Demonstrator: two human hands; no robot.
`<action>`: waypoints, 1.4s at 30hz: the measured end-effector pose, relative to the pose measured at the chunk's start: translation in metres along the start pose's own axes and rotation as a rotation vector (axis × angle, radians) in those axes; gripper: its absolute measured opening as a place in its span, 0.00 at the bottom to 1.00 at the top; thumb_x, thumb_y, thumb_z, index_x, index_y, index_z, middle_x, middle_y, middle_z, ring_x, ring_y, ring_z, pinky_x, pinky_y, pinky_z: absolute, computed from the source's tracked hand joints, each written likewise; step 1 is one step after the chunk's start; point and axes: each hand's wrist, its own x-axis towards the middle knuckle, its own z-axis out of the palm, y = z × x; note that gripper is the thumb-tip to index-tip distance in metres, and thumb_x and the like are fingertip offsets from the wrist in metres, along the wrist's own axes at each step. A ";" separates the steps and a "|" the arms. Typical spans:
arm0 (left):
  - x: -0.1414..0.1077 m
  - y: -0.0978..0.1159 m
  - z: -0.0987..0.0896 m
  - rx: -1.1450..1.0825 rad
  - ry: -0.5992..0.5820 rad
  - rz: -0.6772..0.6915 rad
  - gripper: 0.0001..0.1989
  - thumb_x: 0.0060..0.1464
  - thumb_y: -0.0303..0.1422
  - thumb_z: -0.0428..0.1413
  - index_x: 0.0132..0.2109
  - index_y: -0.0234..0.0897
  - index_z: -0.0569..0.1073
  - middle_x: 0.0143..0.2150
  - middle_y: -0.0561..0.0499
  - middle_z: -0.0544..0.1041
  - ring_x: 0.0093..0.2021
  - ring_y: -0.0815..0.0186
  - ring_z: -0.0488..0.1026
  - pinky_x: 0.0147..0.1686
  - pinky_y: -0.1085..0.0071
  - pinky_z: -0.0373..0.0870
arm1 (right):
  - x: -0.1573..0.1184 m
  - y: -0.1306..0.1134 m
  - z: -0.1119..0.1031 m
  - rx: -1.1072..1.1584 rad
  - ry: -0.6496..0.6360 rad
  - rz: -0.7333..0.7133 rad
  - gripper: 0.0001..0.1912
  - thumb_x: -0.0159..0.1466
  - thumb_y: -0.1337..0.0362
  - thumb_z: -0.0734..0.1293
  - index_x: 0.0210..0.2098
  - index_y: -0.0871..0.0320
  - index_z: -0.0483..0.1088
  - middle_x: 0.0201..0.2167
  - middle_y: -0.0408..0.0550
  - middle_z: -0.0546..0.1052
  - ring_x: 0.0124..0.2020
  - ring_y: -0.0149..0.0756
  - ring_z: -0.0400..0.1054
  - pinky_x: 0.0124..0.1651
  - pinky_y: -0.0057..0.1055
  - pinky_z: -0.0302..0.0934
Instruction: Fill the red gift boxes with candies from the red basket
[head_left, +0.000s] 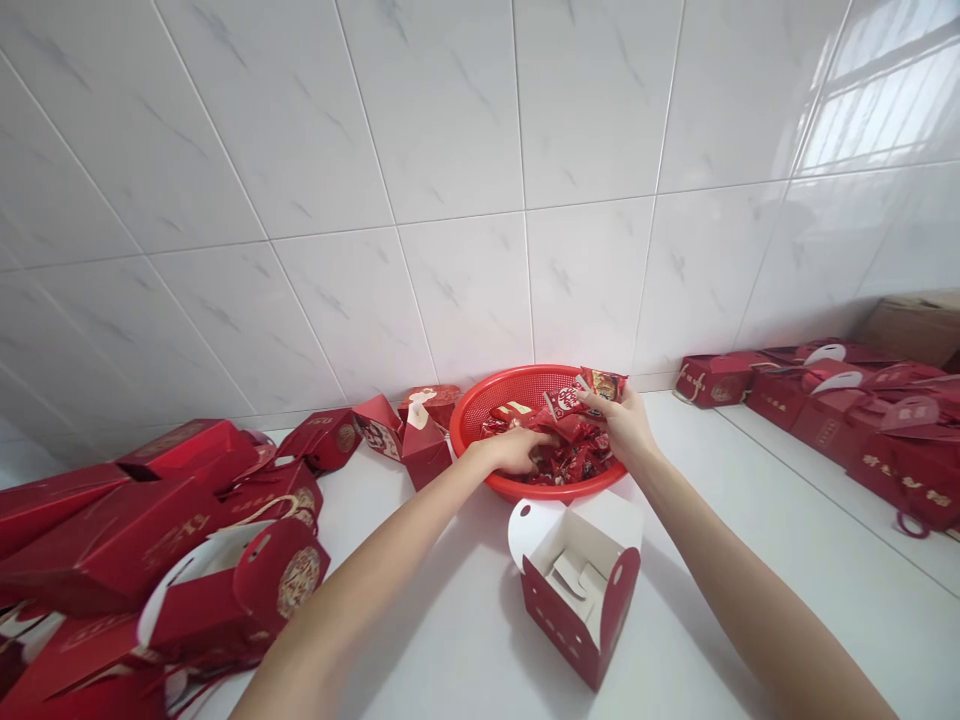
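Observation:
A red plastic basket (466, 408) with mesh walls stands against the wall, heaped with small red wrapped candies (574, 462). My left hand (519, 450) reaches into the heap, its fingers curled among the wrappers; whatever they grip is hidden. Above the basket's right side, my right hand (622, 420) is closed on candy packets (568, 400), red with white lettering, and one beside them shows a brown and gold picture. In front of the basket, between my forearms, sits an open red gift box (559, 610) with white insides, its flaps up and only white card visible within.
Many red gift boxes (112, 530) are piled on the left, some open, some tied with cord. Several opened boxes (420, 440) lie left of the basket. Closed red boxes (832, 420) line the right side, near a brown carton (915, 325). White tiles (465, 150) rise behind.

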 end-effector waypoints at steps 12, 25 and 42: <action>0.007 0.008 -0.006 0.308 -0.173 -0.032 0.43 0.44 0.25 0.60 0.69 0.40 0.61 0.57 0.40 0.75 0.53 0.49 0.75 0.45 0.65 0.72 | -0.002 0.001 0.000 -0.070 -0.038 -0.008 0.24 0.40 0.63 0.80 0.34 0.56 0.69 0.31 0.45 0.81 0.32 0.44 0.76 0.34 0.40 0.74; -0.002 0.003 -0.010 -0.046 -0.133 0.006 0.29 0.42 0.39 0.64 0.56 0.46 0.77 0.46 0.49 0.82 0.40 0.58 0.78 0.36 0.72 0.70 | -0.003 0.002 -0.002 -0.132 -0.073 -0.038 0.23 0.43 0.61 0.79 0.36 0.56 0.71 0.33 0.46 0.81 0.33 0.44 0.76 0.35 0.40 0.73; 0.012 0.003 -0.003 -0.046 -0.024 0.036 0.20 0.38 0.21 0.59 0.40 0.41 0.84 0.32 0.51 0.82 0.33 0.60 0.77 0.33 0.71 0.70 | -0.004 0.001 0.000 -0.124 -0.063 -0.060 0.21 0.43 0.63 0.79 0.34 0.55 0.70 0.30 0.44 0.80 0.31 0.43 0.76 0.33 0.38 0.72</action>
